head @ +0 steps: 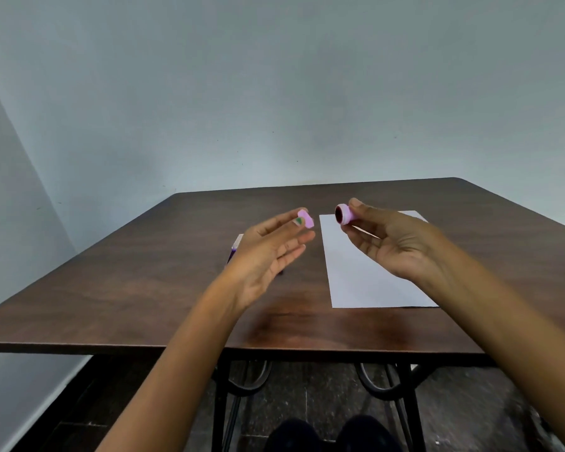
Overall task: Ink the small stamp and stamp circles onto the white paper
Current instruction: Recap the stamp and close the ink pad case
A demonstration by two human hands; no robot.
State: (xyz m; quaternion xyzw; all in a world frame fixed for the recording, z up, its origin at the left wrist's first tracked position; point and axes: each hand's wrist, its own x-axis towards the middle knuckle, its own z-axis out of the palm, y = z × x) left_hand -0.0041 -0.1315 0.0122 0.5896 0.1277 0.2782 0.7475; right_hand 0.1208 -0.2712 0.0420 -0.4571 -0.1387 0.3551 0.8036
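Observation:
My right hand (392, 243) is raised over the white paper (369, 275) and pinches a small pink round piece (344, 214) with a dark red face turned to the left. My left hand (268, 252) holds a second small pink piece (305, 218) at its fingertips, a green mark showing on it, with the other fingers spread. The two pink pieces are apart, roughly a hand's width from each other. The paper lies flat on the dark wooden table (144, 288) and shows no marks.
A small white and purple box (235, 247) lies on the table behind my left hand, mostly hidden. Grey walls rise behind and to the left. The table's near edge runs under my forearms, above black metal legs (222, 402).

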